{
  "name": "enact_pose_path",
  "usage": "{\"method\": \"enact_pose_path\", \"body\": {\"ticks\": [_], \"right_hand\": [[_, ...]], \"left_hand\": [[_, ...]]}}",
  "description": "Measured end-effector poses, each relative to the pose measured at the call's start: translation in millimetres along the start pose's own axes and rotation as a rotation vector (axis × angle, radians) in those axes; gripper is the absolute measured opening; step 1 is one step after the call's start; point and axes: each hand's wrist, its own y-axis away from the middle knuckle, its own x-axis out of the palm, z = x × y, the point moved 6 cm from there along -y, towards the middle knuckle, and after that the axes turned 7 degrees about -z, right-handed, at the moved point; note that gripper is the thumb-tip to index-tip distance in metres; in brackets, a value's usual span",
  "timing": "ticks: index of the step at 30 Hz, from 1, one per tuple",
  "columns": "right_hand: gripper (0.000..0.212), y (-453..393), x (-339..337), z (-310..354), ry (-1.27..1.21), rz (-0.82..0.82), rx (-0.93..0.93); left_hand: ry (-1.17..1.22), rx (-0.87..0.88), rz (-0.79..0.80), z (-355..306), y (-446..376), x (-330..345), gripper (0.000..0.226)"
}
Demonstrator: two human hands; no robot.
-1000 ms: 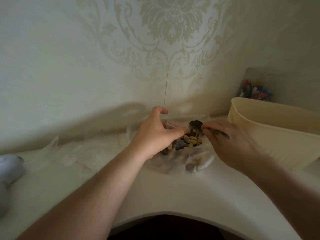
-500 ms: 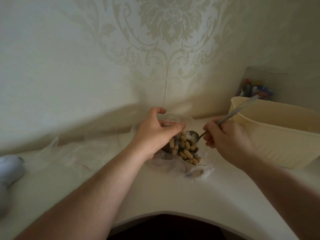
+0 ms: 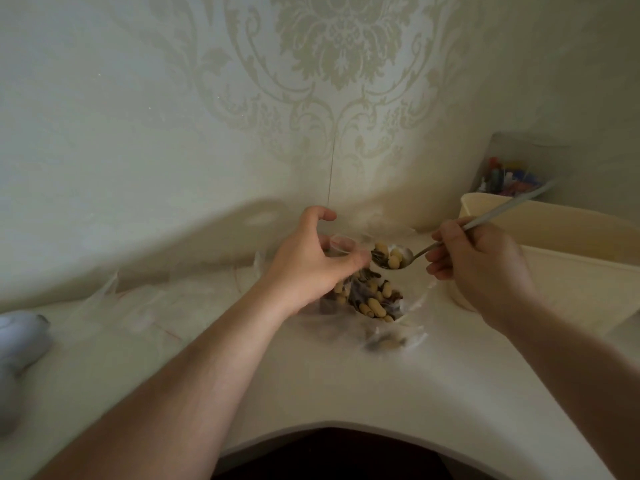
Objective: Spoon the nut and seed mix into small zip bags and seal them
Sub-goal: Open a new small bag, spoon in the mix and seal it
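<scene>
A clear plastic bag (image 3: 398, 327) holding a heap of peanuts and dark seeds (image 3: 370, 299) lies on the cream table near the wall. My left hand (image 3: 311, 268) pinches the rim of a small clear zip bag (image 3: 343, 245) above that heap, holding its mouth open. My right hand (image 3: 478, 268) grips the handle of a metal spoon (image 3: 398, 259). The spoon's bowl carries a few peanuts and seeds and hovers right beside the small bag's mouth, just above the heap.
A cream plastic tub (image 3: 554, 258) stands at the right, close behind my right hand. A clear container with coloured items (image 3: 509, 174) sits behind it. Empty clear bags (image 3: 145, 303) lie to the left, and a pale grey object (image 3: 17, 344) rests at the far left edge.
The spoon turned from lying low over the heap to handle-up, dipped into the mix, and now has lifted with nuts on it toward the small bag's mouth. My left hand stayed put.
</scene>
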Motion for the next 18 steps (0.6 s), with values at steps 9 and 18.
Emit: {"method": "enact_pose_path", "body": {"ticks": [9,18], "right_hand": [[0.028,-1,-16,47,-0.027,0.017,-0.191],[0.030,25,-6,93,0.294,0.085,-0.693]], "left_hand": [[-0.119,0.094,0.032,9,-2,6,0.065],[-0.096,0.117,-0.075,5,4,15,0.067]]}}
